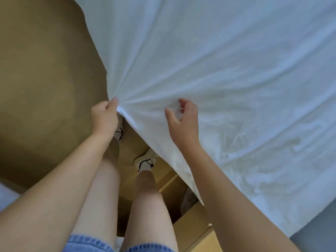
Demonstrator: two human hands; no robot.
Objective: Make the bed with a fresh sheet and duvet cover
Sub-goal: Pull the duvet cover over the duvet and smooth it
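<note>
Head view: creased white sheet (218,60)

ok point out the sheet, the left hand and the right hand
sheet (218,60): head view, its flat middle
left hand (104,117): head view, back of hand
right hand (183,122): head view, back of hand

The white sheet (209,60) is thin woven cloth, matt and soft enough to gather into fine radiating pleats at the corner that the left hand (104,118) pinches. Toward the bed's near edge its surface looks faintly nubbly and crumpled. The floor (45,79) is a matt ochre surface, even and without shine; carpet or vinyl cannot be told. The panels (192,231) below the bed's near edge look like pale wood, smooth with a dull sheen. The sneakers (145,160) are cream fabric with dark trim. The shorts (87,242) are coarse blue denim with a frayed hem.
</note>
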